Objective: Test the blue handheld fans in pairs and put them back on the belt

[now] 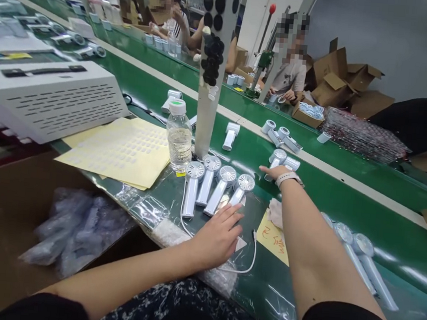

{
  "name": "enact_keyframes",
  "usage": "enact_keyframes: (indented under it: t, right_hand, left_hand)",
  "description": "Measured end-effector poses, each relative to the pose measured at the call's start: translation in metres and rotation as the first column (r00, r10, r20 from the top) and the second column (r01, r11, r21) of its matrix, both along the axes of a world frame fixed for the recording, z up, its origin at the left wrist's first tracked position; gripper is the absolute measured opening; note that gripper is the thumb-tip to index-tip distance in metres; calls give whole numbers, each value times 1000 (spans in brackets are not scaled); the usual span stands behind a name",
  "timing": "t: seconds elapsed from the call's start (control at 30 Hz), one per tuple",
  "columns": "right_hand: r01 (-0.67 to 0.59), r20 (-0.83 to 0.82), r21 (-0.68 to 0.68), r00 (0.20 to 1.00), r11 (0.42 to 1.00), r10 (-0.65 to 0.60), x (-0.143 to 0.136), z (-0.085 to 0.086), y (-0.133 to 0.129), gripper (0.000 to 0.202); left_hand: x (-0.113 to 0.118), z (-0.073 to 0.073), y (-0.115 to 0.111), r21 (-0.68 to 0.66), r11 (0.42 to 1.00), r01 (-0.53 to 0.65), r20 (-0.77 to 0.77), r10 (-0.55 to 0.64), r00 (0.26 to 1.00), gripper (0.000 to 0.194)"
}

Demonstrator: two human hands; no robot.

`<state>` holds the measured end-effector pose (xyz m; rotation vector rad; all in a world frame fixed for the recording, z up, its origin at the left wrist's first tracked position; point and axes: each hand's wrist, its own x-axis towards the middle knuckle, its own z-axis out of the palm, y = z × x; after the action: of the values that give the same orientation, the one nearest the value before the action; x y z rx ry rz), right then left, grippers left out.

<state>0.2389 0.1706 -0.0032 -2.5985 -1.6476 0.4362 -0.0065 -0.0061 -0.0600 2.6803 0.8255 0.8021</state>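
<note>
My left hand (pixel 219 237) lies palm down with fingers spread, its fingertips by the lower ends of the white handheld fans (pixel 215 197) lined up on the plastic-covered bench. A white cable (pixel 253 253) curves out from under it, and a pale paper corner (pixel 241 243) shows beside it. Stretched out over the green conveyor belt, my right hand (pixel 275 172) is at another handheld fan (pixel 278 156). Its thumb points out to the left; the other fingers are mostly hidden, and no closed grip shows. A second white fan piece (pixel 291 164) lies just beyond.
A water bottle (pixel 180 139) stands by a metal post (pixel 205 119). Left are yellow sticker sheets (pixel 124 150) and a white vented case (pixel 55 94). More fans (pixel 366 253) lie right, near a marked yellow note (pixel 274 237). Co-workers sit across the belt (pixel 345 191).
</note>
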Motion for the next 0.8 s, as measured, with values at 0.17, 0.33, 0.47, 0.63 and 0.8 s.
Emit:
enact_keyframes:
  t: [0.17,0.33,0.47,0.63,0.8]
  right_hand:
    - [28,-24,-35,999,999,-29,2,18,-23,30]
    - [-102,-125,149,985,984,121,-9,53,-85,28]
    - [-229,-147,333,946,915,290,-53,58,-161,31]
    - [-349,-77,553,883,756,464,-102,38,-242,45]
    - [-221,-356,473,838,853,414,-105,25,-273,50]
  left_hand:
    - [-1,-3,1,-10,999,32,18,-32,999,19]
    - [-7,3,5,-211,970,123,221,-76,972,25]
    - [-3,22,3,-618,719,319,569,129,812,48]
    - [14,53,-10,-600,274,751,732,568,377,58]
    - [15,54,-15,-517,37,855,649,669,363,56]
